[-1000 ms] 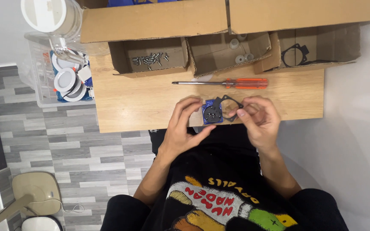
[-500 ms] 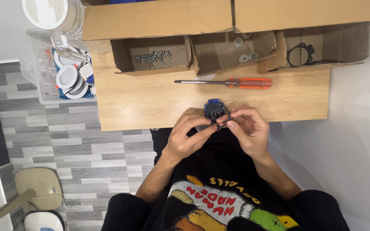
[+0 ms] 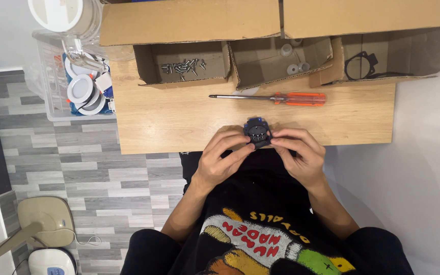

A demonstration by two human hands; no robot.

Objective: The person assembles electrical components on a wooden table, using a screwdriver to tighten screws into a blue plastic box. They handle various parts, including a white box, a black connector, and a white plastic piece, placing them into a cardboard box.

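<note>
**Both hands pinched on a little blue-and-black part at the near edge of the table**

So here's the scene from the head cam, looking straight down. The left hand [image 3: 225, 158] and right hand [image 3: 299, 155] are both up at the near edge of the wooden table [image 3: 179, 122], fingers curled in and clamped on a small blue-and-black round part [image 3: 257, 133]. It sits right between the two sets of fingertips, held just over the table's near edge, about the middle of the table's width. Can't really make out the details on its face, there's some dark ring or socket shape with a blue body behind it, that's all I can tell.

Just beyond the part, lying flat across the table, is a screwdriver with an orange handle [image 3: 276, 98], shaft pointing left, handle to the right. Nobody's touching it.

Along the far side there's a row of open cardboard boxes: the left box [image 3: 143, 66] has a scatter of screws [image 3: 182, 66] in it, the middle box [image 3: 240, 71] holds a few small pale round pieces [image 3: 294, 63], and the right box [image 3: 429, 51] has a black ring-shaped gasket thing [image 3: 361, 64] in it.

Off the left end of the table is a clear plastic bin [image 3: 52, 109] with white round fixtures [image 3: 81, 89] piled inside. Grey plank floor [image 3: 77, 168] on the left, person's in a black printed shirt [image 3: 255, 234].
</note>
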